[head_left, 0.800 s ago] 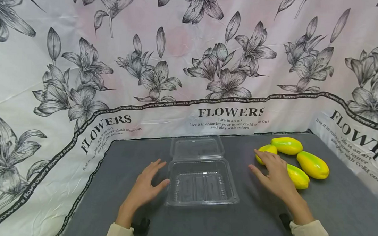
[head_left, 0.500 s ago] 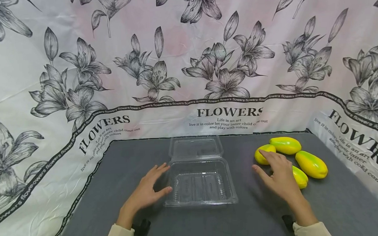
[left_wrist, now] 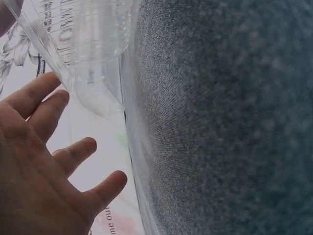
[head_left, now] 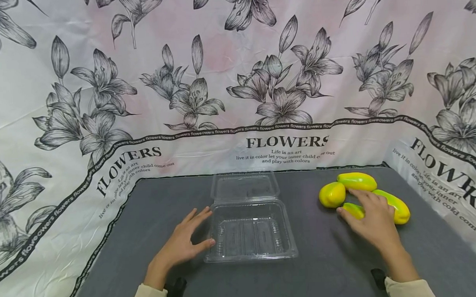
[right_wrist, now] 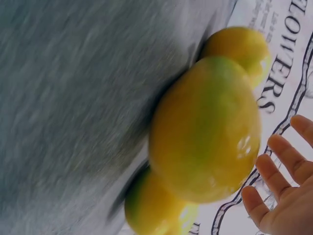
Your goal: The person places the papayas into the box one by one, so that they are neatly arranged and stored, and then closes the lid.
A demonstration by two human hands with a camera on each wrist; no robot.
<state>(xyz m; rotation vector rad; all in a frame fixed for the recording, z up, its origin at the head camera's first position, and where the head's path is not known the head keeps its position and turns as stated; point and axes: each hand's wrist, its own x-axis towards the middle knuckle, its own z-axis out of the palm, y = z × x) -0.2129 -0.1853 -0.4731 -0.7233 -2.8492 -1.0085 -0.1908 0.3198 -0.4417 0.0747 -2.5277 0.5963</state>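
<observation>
A clear plastic clamshell box [head_left: 249, 256] stands mid-table with its lid [head_left: 245, 186] laid back. My left hand [head_left: 182, 242] is beside its left wall, fingers spread and holding nothing; in the left wrist view its fingertips [left_wrist: 51, 81] are close to the rim, contact unclear. On the right lie several smooth yellow-green fruits, papaya-like in shape. My right hand [head_left: 376, 226] hovers over the nearest fruit [head_left: 353, 210], hiding much of it, with fingers apart. The right wrist view shows that fruit [right_wrist: 205, 132] large, with the fingers off to its side.
Around the hand lie a left fruit [head_left: 332, 195], a back fruit [head_left: 357, 181] and a right fruit [head_left: 399, 209]. Grey cloth covers the table [head_left: 317, 272]. A white flower-printed curtain [head_left: 206, 154] borders its back and sides.
My right hand has moved right, from beside the left fruit to over the nearest one, uncovering the left fruit. The left hand has barely moved; the view has shifted slightly.
</observation>
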